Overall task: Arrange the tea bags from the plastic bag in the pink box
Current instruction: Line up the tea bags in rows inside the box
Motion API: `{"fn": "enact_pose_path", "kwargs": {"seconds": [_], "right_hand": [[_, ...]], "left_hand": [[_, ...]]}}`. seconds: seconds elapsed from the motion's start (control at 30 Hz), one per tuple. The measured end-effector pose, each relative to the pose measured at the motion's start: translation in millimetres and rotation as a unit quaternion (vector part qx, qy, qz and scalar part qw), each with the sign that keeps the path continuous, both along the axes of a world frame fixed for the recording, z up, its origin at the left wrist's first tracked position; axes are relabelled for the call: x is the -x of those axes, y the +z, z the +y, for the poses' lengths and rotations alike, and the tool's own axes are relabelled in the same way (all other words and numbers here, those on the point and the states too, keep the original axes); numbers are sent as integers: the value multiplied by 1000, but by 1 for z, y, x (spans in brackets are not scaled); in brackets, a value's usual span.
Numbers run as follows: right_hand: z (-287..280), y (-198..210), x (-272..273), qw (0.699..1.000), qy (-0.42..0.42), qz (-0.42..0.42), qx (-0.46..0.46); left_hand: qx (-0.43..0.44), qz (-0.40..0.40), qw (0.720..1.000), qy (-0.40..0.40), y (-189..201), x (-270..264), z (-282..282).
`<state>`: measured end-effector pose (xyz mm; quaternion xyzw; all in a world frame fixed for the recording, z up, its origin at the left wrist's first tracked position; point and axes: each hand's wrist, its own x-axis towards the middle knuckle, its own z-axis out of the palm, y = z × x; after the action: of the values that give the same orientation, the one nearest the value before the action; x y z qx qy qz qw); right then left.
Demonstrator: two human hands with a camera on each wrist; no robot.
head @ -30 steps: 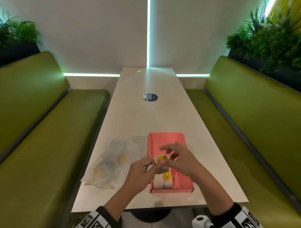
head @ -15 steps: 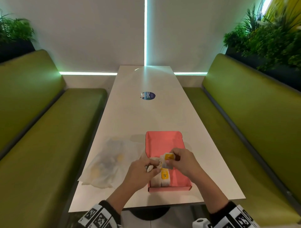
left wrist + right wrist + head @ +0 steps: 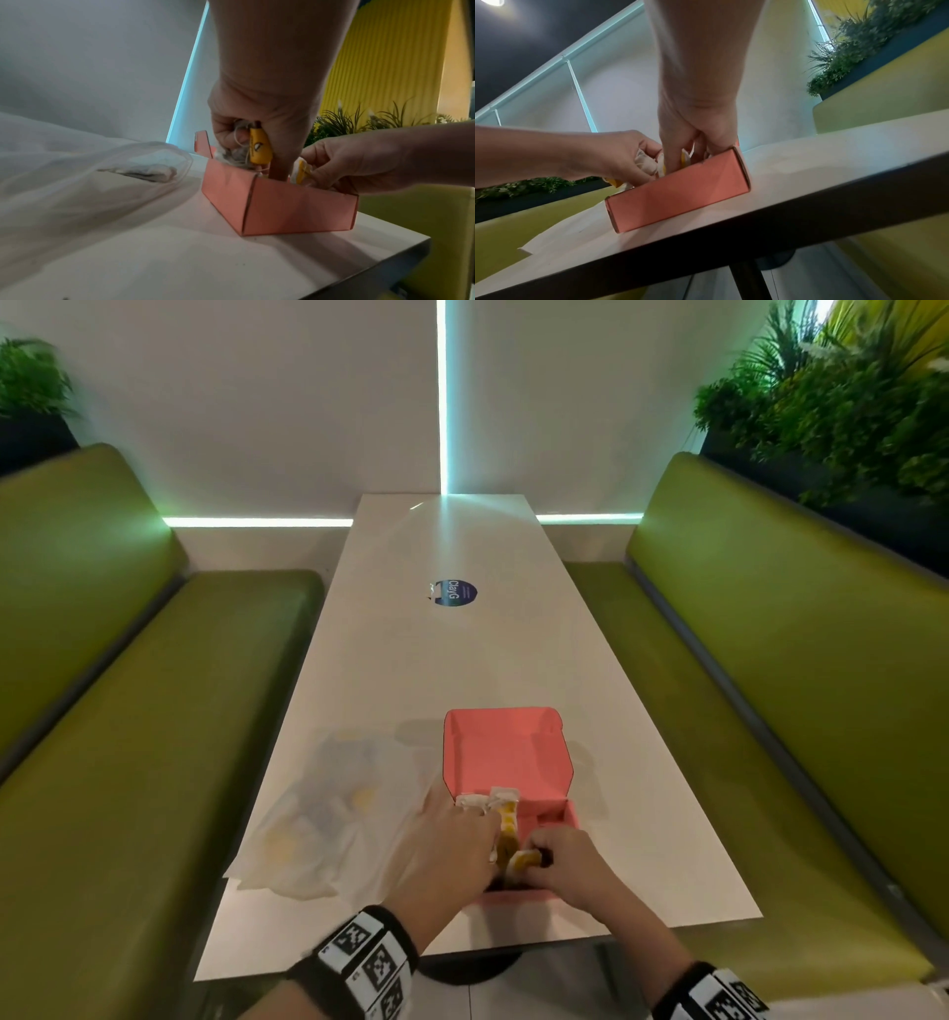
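Change vs 1 s ago: both hands were raised over the box [image 3: 506, 752] w/ a tea bag between them; now both are down in its near end. Right hand [image 3: 565, 862] was spread, fingers fanned; it's now curled, fingertips inside the box pinching a yellow-tagged bag [image 3: 526, 857]. Left hand [image 3: 452, 845] grips a bunch of bags [image 3: 239, 156], 1 yellow tag [image 3: 259, 148] sticking out of the fist, strings trailing.

Meaning: judged mid-placement, the bag going into the row at the near end; far half of box floor bare, so room left.

Plastic bag [image 3: 328, 819] lies flat just left of the box, w/ yellow tags showing through, so more bags to come.

Writing: round blue sticker [image 3: 454, 593] mid-table [image 3: 462, 660] reads "ClayG". Tag print too blurred to read. Square-code wristbands on both wrists.
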<state>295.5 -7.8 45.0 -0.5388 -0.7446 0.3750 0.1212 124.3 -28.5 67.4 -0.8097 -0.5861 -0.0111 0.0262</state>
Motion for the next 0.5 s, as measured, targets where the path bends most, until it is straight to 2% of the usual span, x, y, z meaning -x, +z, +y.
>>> {"fn": "enact_pose_path", "kwargs": {"seconds": [0.23, 0.5], "right_hand": [[2, 4, 0, 999, 39, -11, 12], [8, 2, 7, 995, 42, -61, 63]], "left_hand": [[-3, 26, 1000, -17, -11, -2, 3], [5, 39, 999, 10, -9, -5, 1]]}}
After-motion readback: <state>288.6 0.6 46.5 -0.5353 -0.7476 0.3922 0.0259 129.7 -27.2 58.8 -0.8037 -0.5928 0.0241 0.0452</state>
